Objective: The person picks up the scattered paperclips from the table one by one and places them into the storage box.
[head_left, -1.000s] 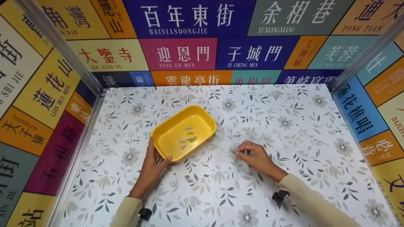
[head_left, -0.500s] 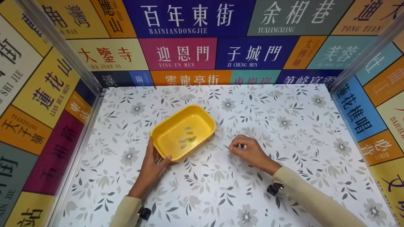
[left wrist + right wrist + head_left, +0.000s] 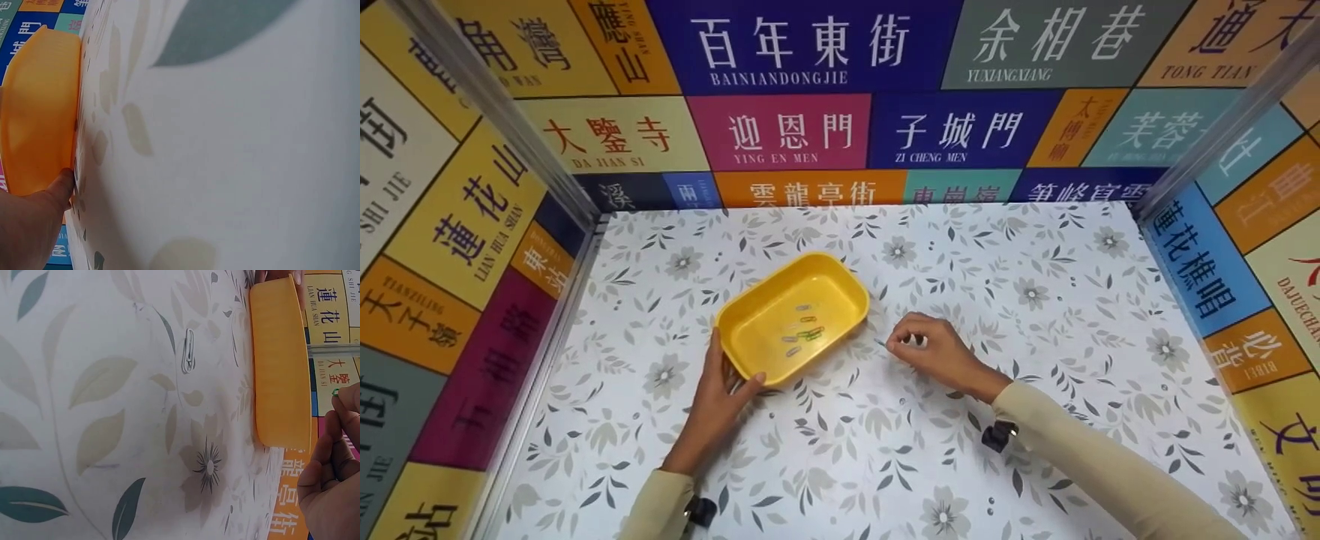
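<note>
A yellow rectangular plastic tray (image 3: 840,281) sits at an angle on the table, with several coloured paper clips (image 3: 808,334) lying on its floor. My left hand (image 3: 725,401) grips its near left corner, thumb at the near rim and fingers along the outer side. To the right of the tray, my right hand (image 3: 934,349) pinches a small green paper clip (image 3: 336,392) between thumb and index finger. In the right wrist view, that hand is up at about the height of the tray's rim, just outside it.
A white paper clip (image 3: 189,351) lies on the floral tablecloth (image 3: 1020,465) in the right wrist view. Panels with printed street names (image 3: 780,131) stand around the back and both sides of the table.
My right hand has moved left and slightly away from me, bringing the green paper clip nearer the tray. My left hand and the tray have stayed in place.
</note>
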Demonstrator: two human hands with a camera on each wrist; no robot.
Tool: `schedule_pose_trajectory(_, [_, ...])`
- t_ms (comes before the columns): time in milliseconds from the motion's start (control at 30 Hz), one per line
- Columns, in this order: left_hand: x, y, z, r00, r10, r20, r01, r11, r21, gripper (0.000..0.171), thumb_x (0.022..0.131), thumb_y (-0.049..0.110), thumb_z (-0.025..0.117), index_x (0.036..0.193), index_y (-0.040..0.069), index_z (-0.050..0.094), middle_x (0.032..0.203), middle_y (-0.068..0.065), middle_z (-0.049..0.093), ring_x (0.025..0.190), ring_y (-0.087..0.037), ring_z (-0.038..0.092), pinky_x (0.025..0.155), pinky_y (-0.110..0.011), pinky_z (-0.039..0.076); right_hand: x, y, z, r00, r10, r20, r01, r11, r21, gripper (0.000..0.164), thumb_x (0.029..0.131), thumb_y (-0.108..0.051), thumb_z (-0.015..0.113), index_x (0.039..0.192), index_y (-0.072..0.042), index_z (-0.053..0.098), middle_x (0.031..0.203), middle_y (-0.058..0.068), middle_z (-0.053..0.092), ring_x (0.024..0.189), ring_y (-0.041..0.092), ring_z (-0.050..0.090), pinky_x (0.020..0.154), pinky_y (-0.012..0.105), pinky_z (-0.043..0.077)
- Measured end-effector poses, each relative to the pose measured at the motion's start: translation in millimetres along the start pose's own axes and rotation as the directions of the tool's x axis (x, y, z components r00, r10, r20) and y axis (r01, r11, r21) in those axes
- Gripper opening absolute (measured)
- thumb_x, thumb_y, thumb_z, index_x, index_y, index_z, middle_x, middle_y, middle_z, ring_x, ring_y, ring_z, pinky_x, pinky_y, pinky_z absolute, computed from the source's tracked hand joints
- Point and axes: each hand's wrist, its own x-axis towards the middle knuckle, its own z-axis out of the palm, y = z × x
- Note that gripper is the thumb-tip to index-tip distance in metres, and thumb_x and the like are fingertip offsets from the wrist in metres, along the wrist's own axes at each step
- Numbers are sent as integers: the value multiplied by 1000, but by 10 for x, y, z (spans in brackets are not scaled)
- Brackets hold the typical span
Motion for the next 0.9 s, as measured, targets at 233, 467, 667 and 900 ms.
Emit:
schedule_pose_trajectory(233, [12,-5,1,1000,10,10,-10,1000,1,115,103,27,81,178,35,-6,185,-1,8,167,-28,27,129,-32,33,86,11,-28,1000,-3,7,3,1000,-30,9,100,-8,82,93,-12,85,92,1,75,89,13,63,77,36,50])
schedule_pose_trajectory(467, [27,-5,4,999,32,6,-32,999,-3,115,103,26,81,178,31,-5,185,-4,9,167,-28,25,129,-33,34,186,-43,-48,999,22,28,-22,1000,-15,7,100,-8,81,96,-12,86,94,1,75,90,14,62,80,36,49])
schedule_pose_trajectory(667, [9,6,12,1000,26,9,-26,1000,-4,114,104,24,80,178,35,-5,185,-3,10,167,-28,26,129,-34,33,255,-71,-5,999,15,38,-15,1000,-22,7,99,-5,81,95,-9,85,95,6,76,89,13,61,80,40,50])
schedule_pose_trajectory(900, [-1,18,4,1000,12,14,-12,1000,8,114,104,27,80,178,37,-7,185,-1,9,167,-25,27,127,-28,35,320,-86,0,999,16,48,-14,999,-33,6,99,-9,82,95,-11,85,95,4,76,90,14,61,79,37,49])
